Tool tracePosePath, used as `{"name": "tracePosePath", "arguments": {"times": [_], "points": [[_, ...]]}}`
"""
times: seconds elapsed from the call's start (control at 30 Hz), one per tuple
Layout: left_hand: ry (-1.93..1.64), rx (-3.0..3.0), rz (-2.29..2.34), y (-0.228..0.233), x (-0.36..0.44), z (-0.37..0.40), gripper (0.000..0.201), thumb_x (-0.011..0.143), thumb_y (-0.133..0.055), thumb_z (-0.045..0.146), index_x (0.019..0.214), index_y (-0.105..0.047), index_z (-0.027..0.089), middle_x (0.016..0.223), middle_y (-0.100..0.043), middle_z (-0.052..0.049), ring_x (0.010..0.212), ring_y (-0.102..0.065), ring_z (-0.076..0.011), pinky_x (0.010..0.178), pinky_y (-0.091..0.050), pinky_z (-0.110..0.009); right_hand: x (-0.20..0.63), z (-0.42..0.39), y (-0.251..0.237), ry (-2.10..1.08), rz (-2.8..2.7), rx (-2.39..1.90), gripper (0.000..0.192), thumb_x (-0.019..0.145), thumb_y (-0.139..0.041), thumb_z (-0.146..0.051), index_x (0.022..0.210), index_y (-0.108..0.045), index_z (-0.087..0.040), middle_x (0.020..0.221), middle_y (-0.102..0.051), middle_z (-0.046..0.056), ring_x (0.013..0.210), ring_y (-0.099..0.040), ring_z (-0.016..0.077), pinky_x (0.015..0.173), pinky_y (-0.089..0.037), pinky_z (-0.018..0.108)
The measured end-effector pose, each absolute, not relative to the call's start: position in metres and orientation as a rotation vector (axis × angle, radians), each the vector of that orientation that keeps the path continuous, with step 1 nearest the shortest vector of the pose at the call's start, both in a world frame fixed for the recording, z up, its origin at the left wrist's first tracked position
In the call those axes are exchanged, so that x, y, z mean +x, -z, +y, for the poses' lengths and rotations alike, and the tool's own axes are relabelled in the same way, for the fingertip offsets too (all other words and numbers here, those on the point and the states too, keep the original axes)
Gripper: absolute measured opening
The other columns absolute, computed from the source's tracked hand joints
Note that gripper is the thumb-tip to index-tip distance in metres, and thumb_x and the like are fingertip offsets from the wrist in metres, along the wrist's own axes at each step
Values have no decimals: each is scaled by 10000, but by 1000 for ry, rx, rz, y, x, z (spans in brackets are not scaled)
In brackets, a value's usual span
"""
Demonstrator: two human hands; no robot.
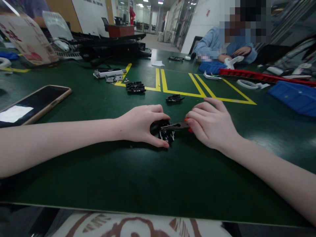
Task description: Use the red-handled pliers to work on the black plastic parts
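A small black part with metal pieces (168,135) rests on the green table in front of me. Thumb and fingers of my left hand (143,126) curve around it from the left and grip it. My right hand (212,123) is closed on a pair of needle-nose pliers (179,125) with red handles. The pliers' jaws point left and reach onto the top of the black part; whether they pinch a piece there is too small to tell. Just beyond my hands lies another small black part (174,98).
Farther off are a black part (135,87), a silver cylinder (108,73) and yellow tape lines (158,79). A phone (37,102) lies left, beneath a plastic bag (27,39). Blue trays (296,97) and a red strip (266,76) are at right. Another person (237,49) sits across.
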State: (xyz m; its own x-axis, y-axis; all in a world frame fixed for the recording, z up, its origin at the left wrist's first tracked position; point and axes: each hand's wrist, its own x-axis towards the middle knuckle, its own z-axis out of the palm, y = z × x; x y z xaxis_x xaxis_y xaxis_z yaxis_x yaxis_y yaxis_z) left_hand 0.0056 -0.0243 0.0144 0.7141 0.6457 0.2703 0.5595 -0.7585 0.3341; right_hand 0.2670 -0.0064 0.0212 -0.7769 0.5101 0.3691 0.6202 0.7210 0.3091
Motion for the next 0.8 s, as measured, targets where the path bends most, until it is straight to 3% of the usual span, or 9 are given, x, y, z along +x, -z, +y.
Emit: {"name": "tracePosePath", "arguments": {"times": [0.33,0.57,0.8], "points": [[-546,2706,970,-14,7,-24,704,758,-740,599,1280,-638,139,1083,-632,-85,928,-624,-217,754,-503,-299,266,-5,-20,682,-2629,-896,368,997,-371,-303,860,-697,-202,966,-704,97,1021,-602,267,1010,-363,470],[-539,2704,962,-15,7,-24,736,757,-729,628,1284,-643,122,1072,-624,-81,906,-619,-209,760,-499,-311,272,0,-20,777,-2617,-861,389,1003,-346,-316,839,-681,-206,893,-693,79,962,-599,255,1041,-338,476],[-503,2701,978,-16,7,-23,762,754,-707,671,1287,-638,132,1086,-627,-82,908,-624,-217,755,-497,-326,275,1,-20,672,-2646,-819,384,972,-392,-422,854,-677,-192,883,-684,94,922,-592,276,1004,-347,481]]}}
